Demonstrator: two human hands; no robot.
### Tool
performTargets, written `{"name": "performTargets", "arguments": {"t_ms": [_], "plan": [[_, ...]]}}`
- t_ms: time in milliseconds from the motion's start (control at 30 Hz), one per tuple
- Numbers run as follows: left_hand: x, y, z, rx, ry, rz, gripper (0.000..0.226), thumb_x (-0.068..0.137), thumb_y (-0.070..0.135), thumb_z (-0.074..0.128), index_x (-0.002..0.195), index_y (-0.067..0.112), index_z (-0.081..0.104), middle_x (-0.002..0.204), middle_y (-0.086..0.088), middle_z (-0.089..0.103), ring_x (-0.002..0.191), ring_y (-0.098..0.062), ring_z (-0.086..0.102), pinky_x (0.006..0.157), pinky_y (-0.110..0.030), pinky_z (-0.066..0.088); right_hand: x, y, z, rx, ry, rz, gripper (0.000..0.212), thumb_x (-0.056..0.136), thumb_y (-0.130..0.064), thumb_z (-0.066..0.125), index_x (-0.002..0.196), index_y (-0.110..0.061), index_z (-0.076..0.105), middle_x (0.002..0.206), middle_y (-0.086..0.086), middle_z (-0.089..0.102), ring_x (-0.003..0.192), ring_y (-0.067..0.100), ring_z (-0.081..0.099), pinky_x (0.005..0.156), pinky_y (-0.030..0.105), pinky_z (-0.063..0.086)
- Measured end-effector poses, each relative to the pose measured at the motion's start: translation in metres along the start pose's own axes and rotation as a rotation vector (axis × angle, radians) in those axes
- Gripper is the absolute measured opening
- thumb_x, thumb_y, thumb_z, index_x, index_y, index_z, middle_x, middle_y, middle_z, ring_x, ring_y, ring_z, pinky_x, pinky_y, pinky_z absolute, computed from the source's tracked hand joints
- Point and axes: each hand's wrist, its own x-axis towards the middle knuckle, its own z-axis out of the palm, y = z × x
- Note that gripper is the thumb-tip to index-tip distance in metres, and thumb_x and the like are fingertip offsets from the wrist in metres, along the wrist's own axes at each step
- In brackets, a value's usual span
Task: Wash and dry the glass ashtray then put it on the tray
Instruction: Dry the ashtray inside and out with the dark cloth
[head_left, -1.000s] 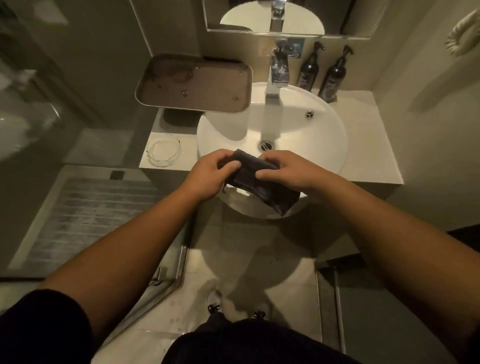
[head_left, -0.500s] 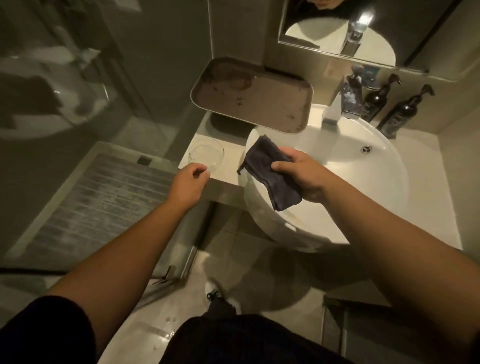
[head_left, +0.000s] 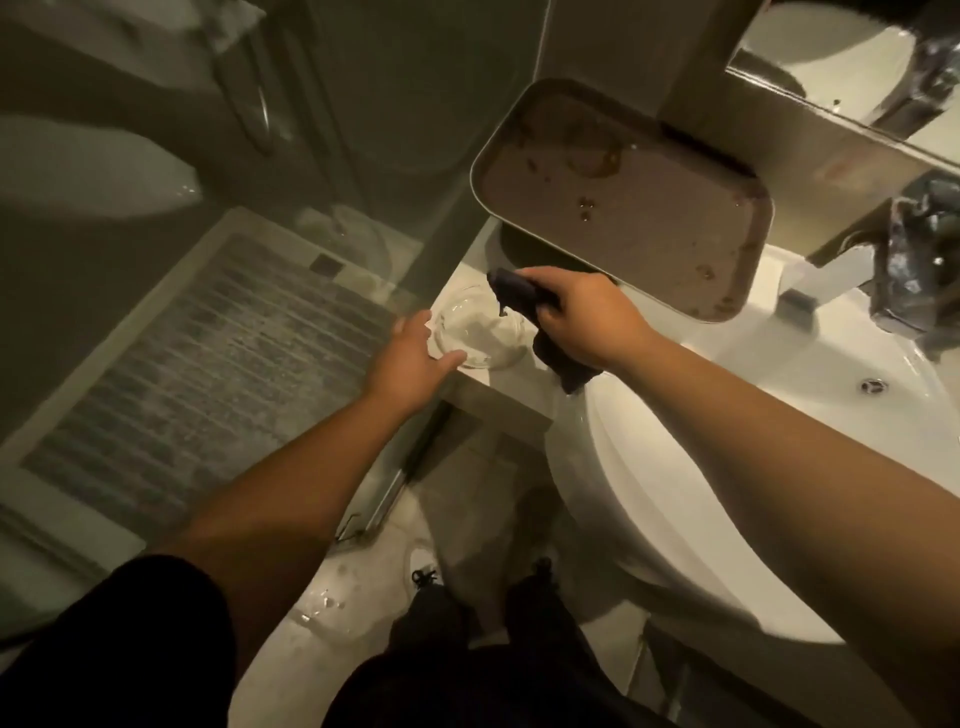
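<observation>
Head view looks down on a dim bathroom corner, both bare arms reaching forward. The left hand (head_left: 413, 358) is at the near-left edge of the glass ashtray (head_left: 475, 332), thumb and fingers spread around its rim and touching it; whether they grip it or merely steady it I cannot tell. The ashtray sits on the pale desk (head_left: 498, 387), close to its front corner, directly between the two hands. The right hand (head_left: 582, 317) is clenched around a dark cloth (head_left: 519, 291); one end of the cloth pokes out past the fingers over the ashtray's far-right rim, the other end hangs below the wrist. Just beyond the right hand, higher up, is the brown tray (head_left: 623, 202), stained with dark spots, its near edge overhanging the desk. To the right of the right arm curves the white sink (head_left: 727, 415), with the chrome tap (head_left: 831, 260) beyond it. Left of the left hand, beyond the desk edge, lies a ribbed shower floor (head_left: 208, 364) behind glass.
</observation>
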Motion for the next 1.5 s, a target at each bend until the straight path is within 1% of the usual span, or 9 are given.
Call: {"name": "performTargets", "arguments": {"t_ms": [133,267,433,700,867,1000,1133,1267,1500], "plan": [[-0.008,0.006,0.022,0.016,0.088,-0.029,0.075,0.076,0.049,0.074,0.134,0.016,0.04,0.135,-0.009,0.044,0.109,-0.032,0.058,0.086,-0.046,0.051,0.028,0.004,0.015,-0.494,0.035,-0.227,0.05,0.091,-0.016,0.056,0.136,-0.036,0.047,0.112,0.002,0.066,0.096,0.026,0.057,0.063,0.034,0.049],[-0.005,0.009,0.034,0.014,0.12,-0.058,0.077,0.077,0.047,0.072,0.139,0.017,0.037,0.137,-0.009,0.043,0.11,-0.033,0.058,0.086,-0.046,0.052,0.047,0.016,0.025,-0.778,-0.228,-0.394,0.062,0.083,-0.027,0.073,0.138,-0.032,0.046,0.12,0.002,0.061,0.11,0.027,0.048,0.067,0.038,0.052],[0.002,0.006,0.032,-0.026,0.074,-0.057,0.082,0.081,0.047,0.068,0.148,0.025,0.026,0.141,-0.009,0.04,0.115,-0.029,0.055,0.092,-0.046,0.051,0.06,0.021,0.036,-0.811,-0.425,-0.549,0.04,0.092,-0.038,0.061,0.132,-0.032,0.056,0.126,-0.001,0.058,0.113,0.024,0.047,0.084,0.038,0.052],[0.009,0.003,0.024,0.092,0.06,0.017,0.076,0.082,0.051,0.065,0.143,0.022,0.031,0.134,-0.007,0.048,0.106,-0.027,0.059,0.075,-0.033,0.046,0.064,0.019,0.035,-0.677,-0.553,-0.422,0.046,0.099,-0.053,0.032,0.125,-0.029,0.062,0.129,0.003,0.05,0.115,0.024,0.045,0.092,0.041,0.047],[0.014,0.003,0.021,0.219,0.062,0.058,0.07,0.078,0.056,0.061,0.133,0.021,0.034,0.126,-0.006,0.054,0.097,-0.033,0.062,0.071,-0.038,0.052,0.064,0.017,0.042,-0.666,-0.476,-0.414,0.028,0.098,-0.037,0.052,0.121,-0.029,0.065,0.122,-0.001,0.055,0.105,0.02,0.048,0.084,0.038,0.054],[0.017,0.003,0.02,0.247,0.046,0.054,0.072,0.076,0.057,0.06,0.133,0.021,0.033,0.125,-0.006,0.055,0.095,-0.035,0.063,0.072,-0.04,0.053,0.066,0.014,0.049,-0.74,-0.419,-0.425,0.03,0.091,-0.028,0.064,0.121,-0.03,0.064,0.119,-0.002,0.058,0.105,0.022,0.05,0.073,0.035,0.055],[0.016,-0.001,0.023,0.156,0.054,0.051,0.072,0.075,0.051,0.063,0.134,0.02,0.034,0.126,-0.008,0.055,0.098,-0.036,0.062,0.068,-0.035,0.044,0.073,0.007,0.053,-0.717,-0.402,-0.48,0.027,0.091,-0.027,0.061,0.117,-0.031,0.065,0.115,-0.004,0.059,0.106,0.022,0.047,0.07,0.036,0.051],[0.014,-0.004,0.023,0.069,0.068,0.064,0.069,0.075,0.045,0.066,0.132,0.021,0.037,0.123,-0.007,0.057,0.099,-0.034,0.061,0.069,-0.033,0.042,0.085,-0.006,0.06,-0.6,-0.393,-0.471,0.02,0.092,-0.026,0.053,0.105,-0.026,0.069,0.103,0.0,0.061,0.094,0.021,0.045,0.073,0.039,0.051],[0.012,-0.004,0.027,0.036,0.091,0.036,0.069,0.075,0.045,0.067,0.132,0.021,0.037,0.118,-0.005,0.056,0.096,-0.033,0.061,0.067,-0.033,0.041,0.093,-0.001,0.074,-0.478,-0.174,-0.341,0.018,0.089,-0.033,0.057,0.099,-0.027,0.071,0.096,-0.001,0.058,0.095,0.025,0.053,0.061,0.031,0.039]]}}
